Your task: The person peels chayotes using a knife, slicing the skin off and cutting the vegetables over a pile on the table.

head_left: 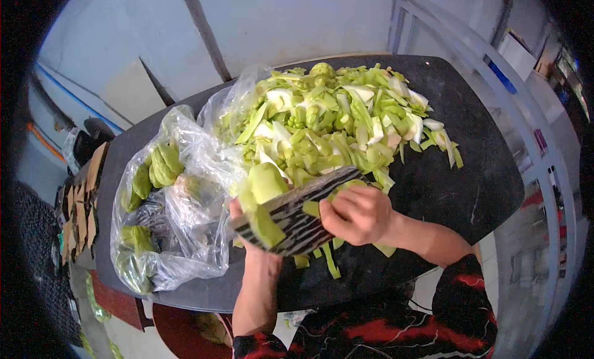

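Note:
A pale green peeled chayote (pixel 267 182) sits at the upper left edge of a dark, striped flat blade (pixel 297 210). My left hand (pixel 247 235) is behind the blade's left end, its fingers mostly hidden, holding the chayote. Closed in a fist, my right hand (pixel 357 214) grips the blade's right part. A green strip (pixel 267 228) hangs over the blade's left side. Just beyond both hands lies a large heap of green and white peelings (pixel 322 117). On the left, a clear plastic bag (pixel 198 235) holds whole green chayotes (pixel 164 164).
The dark tabletop (pixel 458 185) extends right of the heap. A grey metal railing (pixel 520 105) runs along the right side. Behind the table stands a pale wall (pixel 297 25). Below the table's front left edge is a dark red round container (pixel 176 331).

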Action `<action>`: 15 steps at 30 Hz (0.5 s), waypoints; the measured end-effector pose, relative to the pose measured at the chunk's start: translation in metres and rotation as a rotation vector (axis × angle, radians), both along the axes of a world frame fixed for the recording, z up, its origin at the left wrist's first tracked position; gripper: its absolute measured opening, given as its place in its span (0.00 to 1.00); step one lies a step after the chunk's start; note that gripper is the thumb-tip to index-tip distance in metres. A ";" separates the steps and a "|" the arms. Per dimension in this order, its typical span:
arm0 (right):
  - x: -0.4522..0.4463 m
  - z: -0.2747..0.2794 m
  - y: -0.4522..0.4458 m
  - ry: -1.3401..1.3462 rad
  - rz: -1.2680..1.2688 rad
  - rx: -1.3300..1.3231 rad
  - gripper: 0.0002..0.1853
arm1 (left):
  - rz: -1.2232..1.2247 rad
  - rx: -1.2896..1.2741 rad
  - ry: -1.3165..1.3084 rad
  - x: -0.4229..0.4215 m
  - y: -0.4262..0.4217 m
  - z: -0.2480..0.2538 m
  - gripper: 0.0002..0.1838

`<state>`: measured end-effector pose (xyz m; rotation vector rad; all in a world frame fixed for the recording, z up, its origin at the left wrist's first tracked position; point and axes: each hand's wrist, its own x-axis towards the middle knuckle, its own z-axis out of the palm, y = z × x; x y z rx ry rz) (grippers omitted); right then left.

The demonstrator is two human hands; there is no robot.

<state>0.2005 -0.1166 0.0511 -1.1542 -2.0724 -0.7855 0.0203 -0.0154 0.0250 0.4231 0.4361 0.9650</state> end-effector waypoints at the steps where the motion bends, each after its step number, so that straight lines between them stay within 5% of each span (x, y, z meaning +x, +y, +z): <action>1: -0.002 0.000 -0.001 0.002 -0.005 -0.002 0.05 | -0.020 -0.026 -0.033 0.001 -0.001 -0.001 0.31; 9: -0.011 0.005 -0.009 -0.021 0.016 0.002 0.06 | -0.221 0.034 -0.237 0.000 -0.003 -0.005 0.32; 11: -0.004 0.001 -0.005 0.010 0.027 -0.039 0.07 | -0.062 0.113 -0.178 -0.001 0.004 -0.021 0.31; 12: 0.005 -0.007 0.004 0.178 0.008 -0.168 0.09 | 0.006 -0.044 -0.091 0.004 -0.006 0.007 0.30; 15: 0.015 -0.011 0.012 0.322 -0.043 -0.310 0.14 | -0.022 0.001 -0.005 0.002 -0.001 0.012 0.29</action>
